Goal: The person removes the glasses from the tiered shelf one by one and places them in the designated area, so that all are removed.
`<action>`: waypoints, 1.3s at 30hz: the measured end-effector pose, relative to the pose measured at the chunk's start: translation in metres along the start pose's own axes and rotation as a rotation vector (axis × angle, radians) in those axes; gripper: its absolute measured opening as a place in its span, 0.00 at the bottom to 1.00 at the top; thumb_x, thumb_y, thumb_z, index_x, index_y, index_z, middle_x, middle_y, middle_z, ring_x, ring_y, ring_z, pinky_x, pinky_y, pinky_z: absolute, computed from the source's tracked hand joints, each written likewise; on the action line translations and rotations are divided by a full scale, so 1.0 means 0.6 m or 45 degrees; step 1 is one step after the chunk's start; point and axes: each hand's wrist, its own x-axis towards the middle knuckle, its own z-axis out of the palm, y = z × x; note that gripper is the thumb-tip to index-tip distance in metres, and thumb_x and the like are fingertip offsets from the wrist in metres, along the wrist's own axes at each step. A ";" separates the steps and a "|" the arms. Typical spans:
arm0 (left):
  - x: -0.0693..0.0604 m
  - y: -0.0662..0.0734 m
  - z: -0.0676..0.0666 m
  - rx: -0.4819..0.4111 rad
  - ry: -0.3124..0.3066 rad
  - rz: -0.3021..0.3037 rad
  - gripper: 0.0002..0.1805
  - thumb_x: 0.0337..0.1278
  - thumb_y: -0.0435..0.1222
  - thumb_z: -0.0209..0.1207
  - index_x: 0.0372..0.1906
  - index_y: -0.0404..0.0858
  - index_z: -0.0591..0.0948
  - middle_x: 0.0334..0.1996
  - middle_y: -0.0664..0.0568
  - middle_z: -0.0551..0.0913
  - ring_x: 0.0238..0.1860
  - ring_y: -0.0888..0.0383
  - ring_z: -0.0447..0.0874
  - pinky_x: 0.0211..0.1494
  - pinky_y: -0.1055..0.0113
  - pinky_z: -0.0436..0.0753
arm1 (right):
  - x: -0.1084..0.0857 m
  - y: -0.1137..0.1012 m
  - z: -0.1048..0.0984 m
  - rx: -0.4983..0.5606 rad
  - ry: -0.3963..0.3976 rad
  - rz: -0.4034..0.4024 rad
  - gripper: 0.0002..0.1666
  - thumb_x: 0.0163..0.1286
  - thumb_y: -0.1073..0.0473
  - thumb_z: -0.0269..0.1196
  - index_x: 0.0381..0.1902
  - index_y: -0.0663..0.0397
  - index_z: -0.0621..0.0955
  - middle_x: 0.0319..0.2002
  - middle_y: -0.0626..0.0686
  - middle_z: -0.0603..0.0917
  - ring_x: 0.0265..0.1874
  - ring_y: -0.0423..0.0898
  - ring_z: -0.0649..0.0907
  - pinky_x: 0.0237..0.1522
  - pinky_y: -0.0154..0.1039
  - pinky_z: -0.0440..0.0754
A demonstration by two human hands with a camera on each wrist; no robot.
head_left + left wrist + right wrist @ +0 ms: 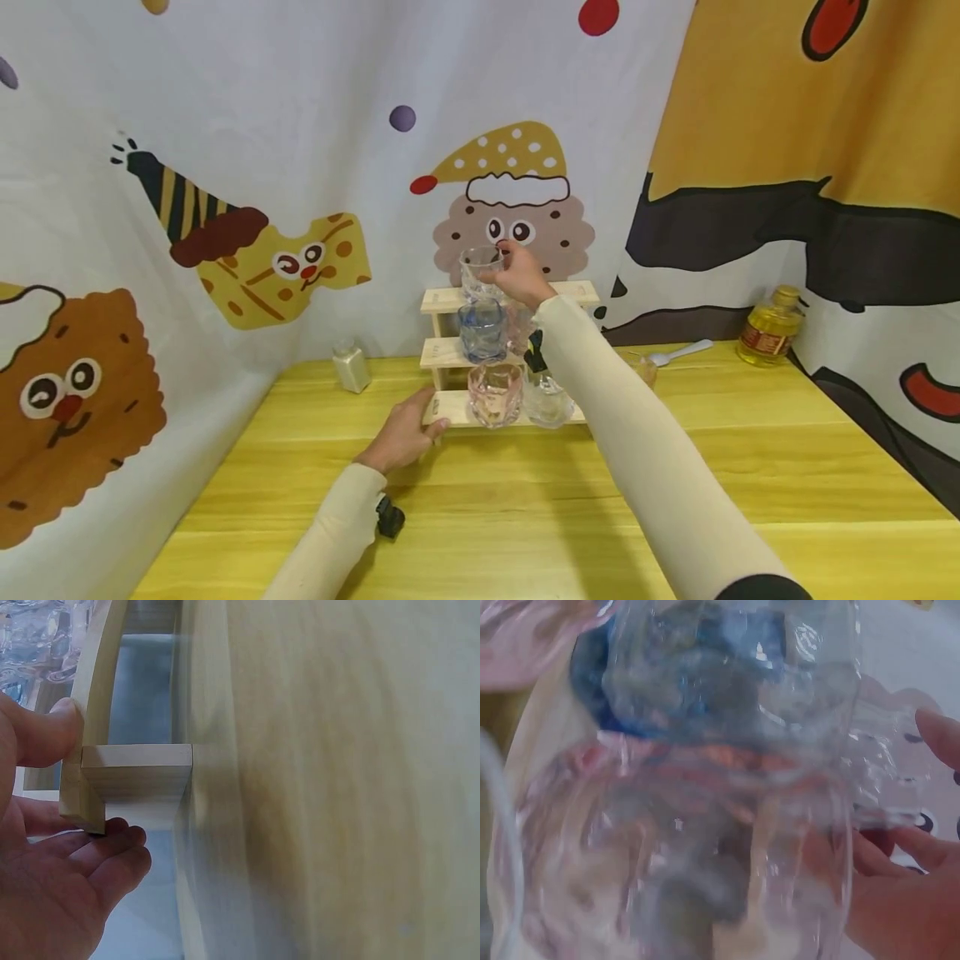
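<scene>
A small three-step wooden rack [450, 408] stands on the table. My left hand [402, 433] grips the left end of its lowest board, thumb on one side and fingers on the other, as the left wrist view also shows [60, 885]. Up at the top step, my right hand [522, 275] holds a clear glass [478, 268] between thumb and fingers. A blue glass [482, 332] sits on the middle step, with a pink glass [517, 329] partly hidden by the right arm. On the bottom step are another pink glass [495, 397] and a clear glass [547, 403].
A white-filled jar [350, 367] stands to the rack's left. To the right lie a white spoon [681, 353] and a partly hidden small container [645, 372]. A bottle of yellow oil [771, 329] stands at the far right. A cartoon-printed curtain [322, 92] hangs behind.
</scene>
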 end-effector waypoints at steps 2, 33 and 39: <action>0.000 0.001 0.000 -0.005 0.001 0.007 0.38 0.70 0.42 0.59 0.76 0.31 0.60 0.75 0.33 0.63 0.75 0.35 0.64 0.77 0.41 0.66 | 0.004 0.000 0.007 -0.017 0.039 0.021 0.47 0.68 0.50 0.68 0.78 0.51 0.60 0.70 0.60 0.70 0.66 0.57 0.73 0.64 0.55 0.78; -0.001 0.005 0.000 0.016 -0.001 -0.009 0.37 0.72 0.42 0.58 0.77 0.31 0.59 0.76 0.35 0.62 0.76 0.38 0.63 0.78 0.43 0.66 | 0.012 -0.019 0.038 0.124 0.325 0.018 0.52 0.59 0.49 0.76 0.75 0.53 0.64 0.71 0.58 0.72 0.59 0.56 0.80 0.64 0.52 0.81; -0.003 0.006 -0.002 0.004 0.005 -0.017 0.38 0.71 0.42 0.59 0.77 0.31 0.59 0.76 0.35 0.62 0.76 0.37 0.63 0.77 0.43 0.66 | 0.003 -0.035 0.006 0.207 0.292 -0.070 0.50 0.58 0.51 0.77 0.73 0.55 0.65 0.71 0.58 0.70 0.67 0.55 0.74 0.68 0.52 0.78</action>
